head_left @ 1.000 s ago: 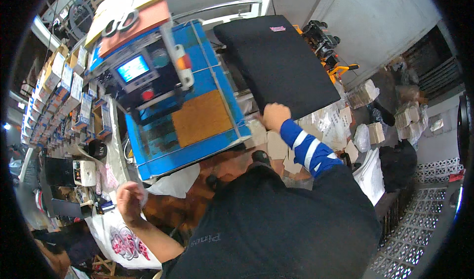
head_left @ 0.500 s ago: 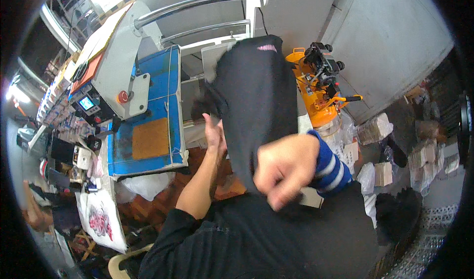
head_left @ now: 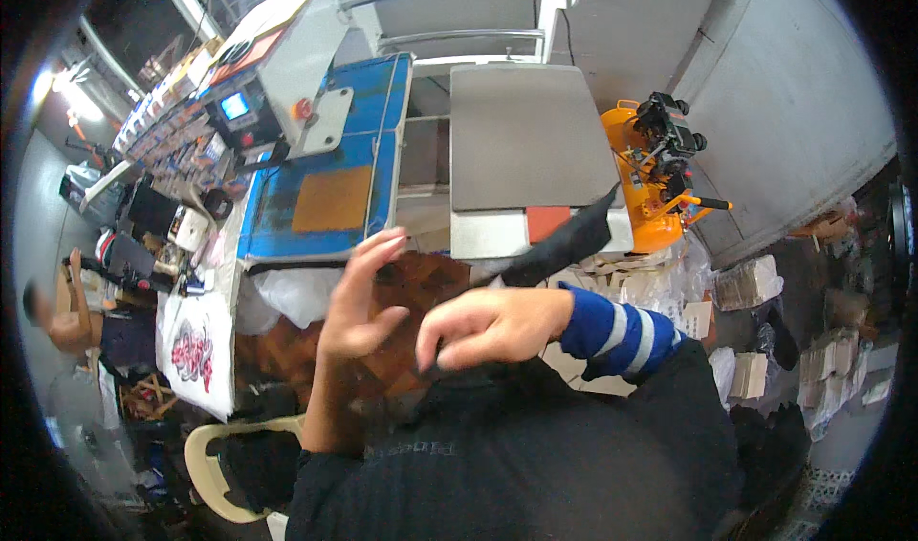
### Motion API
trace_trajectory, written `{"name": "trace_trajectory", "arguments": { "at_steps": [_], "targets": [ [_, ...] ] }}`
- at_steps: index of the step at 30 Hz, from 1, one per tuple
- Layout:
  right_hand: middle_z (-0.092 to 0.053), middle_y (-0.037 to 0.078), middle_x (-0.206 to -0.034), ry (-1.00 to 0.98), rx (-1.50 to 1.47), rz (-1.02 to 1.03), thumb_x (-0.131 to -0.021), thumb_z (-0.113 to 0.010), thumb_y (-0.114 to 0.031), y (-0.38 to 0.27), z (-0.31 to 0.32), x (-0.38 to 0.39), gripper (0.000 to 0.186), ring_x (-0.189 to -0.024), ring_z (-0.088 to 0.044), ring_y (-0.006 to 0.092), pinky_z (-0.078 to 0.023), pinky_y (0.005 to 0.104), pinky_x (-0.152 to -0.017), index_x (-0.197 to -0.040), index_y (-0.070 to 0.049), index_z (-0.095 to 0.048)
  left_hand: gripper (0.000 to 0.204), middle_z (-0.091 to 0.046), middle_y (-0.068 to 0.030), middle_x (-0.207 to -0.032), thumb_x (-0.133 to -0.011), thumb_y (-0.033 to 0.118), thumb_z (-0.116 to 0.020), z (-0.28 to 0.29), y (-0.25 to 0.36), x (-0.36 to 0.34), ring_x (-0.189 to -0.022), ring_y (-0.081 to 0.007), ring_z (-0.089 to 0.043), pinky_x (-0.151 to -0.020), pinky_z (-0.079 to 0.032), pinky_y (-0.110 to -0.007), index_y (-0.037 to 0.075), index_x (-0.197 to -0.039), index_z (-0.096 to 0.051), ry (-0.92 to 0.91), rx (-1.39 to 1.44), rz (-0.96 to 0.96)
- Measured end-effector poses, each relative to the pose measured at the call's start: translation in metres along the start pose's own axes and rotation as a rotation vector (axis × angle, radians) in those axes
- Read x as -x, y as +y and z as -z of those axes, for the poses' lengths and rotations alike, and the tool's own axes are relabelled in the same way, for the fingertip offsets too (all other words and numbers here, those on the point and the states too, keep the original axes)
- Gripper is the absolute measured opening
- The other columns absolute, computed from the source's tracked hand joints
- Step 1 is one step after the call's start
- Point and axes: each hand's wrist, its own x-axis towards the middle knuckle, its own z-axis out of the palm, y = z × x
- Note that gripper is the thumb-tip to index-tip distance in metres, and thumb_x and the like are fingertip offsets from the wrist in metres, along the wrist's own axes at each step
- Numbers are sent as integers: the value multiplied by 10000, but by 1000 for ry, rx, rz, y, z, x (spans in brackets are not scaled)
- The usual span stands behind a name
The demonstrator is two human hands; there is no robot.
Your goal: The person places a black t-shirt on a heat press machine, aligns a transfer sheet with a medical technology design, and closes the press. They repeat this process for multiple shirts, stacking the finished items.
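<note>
Black cloth, apparently a garment (head_left: 564, 249), stretches from behind my right hand (head_left: 499, 326) up over the front right corner of a grey flat platen (head_left: 526, 134). The fingers of that hand are curled in on the cloth; how much they grip is partly hidden. On that wrist is a blue band (head_left: 622, 335) with pale stripes. My left hand (head_left: 359, 302) is raised to the left of it, thumb and fingers apart, holding nothing. A small red-orange square (head_left: 548, 223) lies at the platen's front edge.
To the left stands a heat press with a blue bed (head_left: 330, 158), a brown pad (head_left: 332, 199) and a control box (head_left: 239, 115). An orange air compressor (head_left: 655, 211) is at the right, near wrapped bundles (head_left: 751, 283). A pale chair (head_left: 201, 464) stands lower left; another person (head_left: 81, 326) is beyond.
The black garment has come off the grey platen toward me, baring its surface. My left hand has moved closer to me and let go of it. The view has shifted.
</note>
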Motion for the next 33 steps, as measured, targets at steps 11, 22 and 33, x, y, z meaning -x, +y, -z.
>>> {"name": "trace_trajectory", "arguments": {
  "at_steps": [11, 22, 33],
  "targets": [
    [-731, 106, -991, 5, 435, -15, -921, -756, -163, -11, -49, -6, 237, -909, -715, 240, -552, 334, -797, -1099, -28, -679, 259, -674, -200, -1293, -665, 59, -566, 2, -46, 141, -1320, -384, -558, -1139, -393, -489, -79, -859, -668, 37, 67, 184],
    [-681, 91, -853, 776, 849, -271, -786, -805, -33, -45, -66, 103, 191, -798, -638, 183, -503, 314, -718, -922, -8, -674, 345, -624, -110, -848, -741, 136, -855, -5, -23, 156, -855, -242, -616, -780, -506, -378, -1, -972, -640, -391, -289, 464],
    [-724, 201, -912, 1185, 1183, -454, -801, -620, 65, -2, -24, 185, 203, -860, -710, 360, -550, 381, -778, -960, 21, -738, 145, -708, -124, -859, -814, 62, -761, 48, 25, 57, -800, -254, -699, -730, -533, -335, 6, -941, -719, -67, -602, 188]
  ]
}}
